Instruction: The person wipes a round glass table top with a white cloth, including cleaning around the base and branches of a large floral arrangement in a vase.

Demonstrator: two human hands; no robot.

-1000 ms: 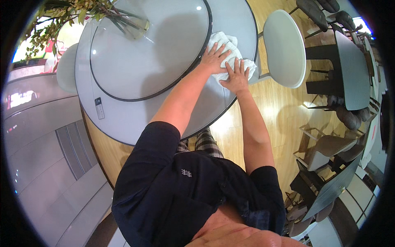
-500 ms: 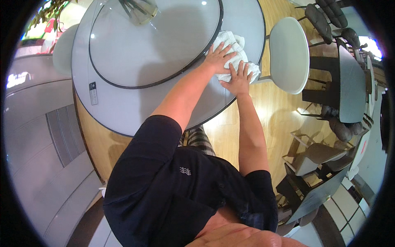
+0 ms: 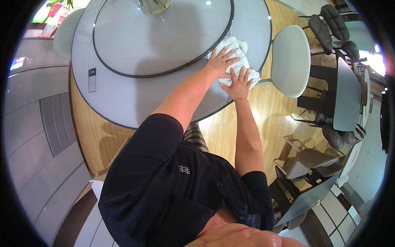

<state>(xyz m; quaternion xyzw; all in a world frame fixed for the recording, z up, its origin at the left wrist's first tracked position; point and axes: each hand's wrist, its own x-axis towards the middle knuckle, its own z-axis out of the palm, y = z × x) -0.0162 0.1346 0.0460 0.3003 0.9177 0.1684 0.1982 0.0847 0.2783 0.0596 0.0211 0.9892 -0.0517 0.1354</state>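
A crumpled white cloth point(image 3: 234, 49) lies on the right side of the round light-grey table point(image 3: 119, 99), between the rim of the raised round turntable point(image 3: 123, 45) and the table's outer edge. My left hand point(image 3: 221, 64) presses flat on it with the fingers spread, close to the turntable's dark rim. Just to the right and nearer, my right hand point(image 3: 238, 85) also lies spread on the cloth, at the table edge. Part of the cloth hangs out beyond the right fingertips. Neither hand closes round it.
A glass vase point(image 3: 154, 5) stands on the turntable. A label card point(image 3: 92, 80) lies on the table's left. Beside the table's right edge is a white chair point(image 3: 291, 61); another pale chair point(image 3: 66, 37) is at the left. Dark tables point(image 3: 347, 94) and chairs fill the far right.
The view has shifted slightly, so the table and vase sit a little higher in it. Both hands stay flat on the cloth, in nearly the same place by the turntable rim.
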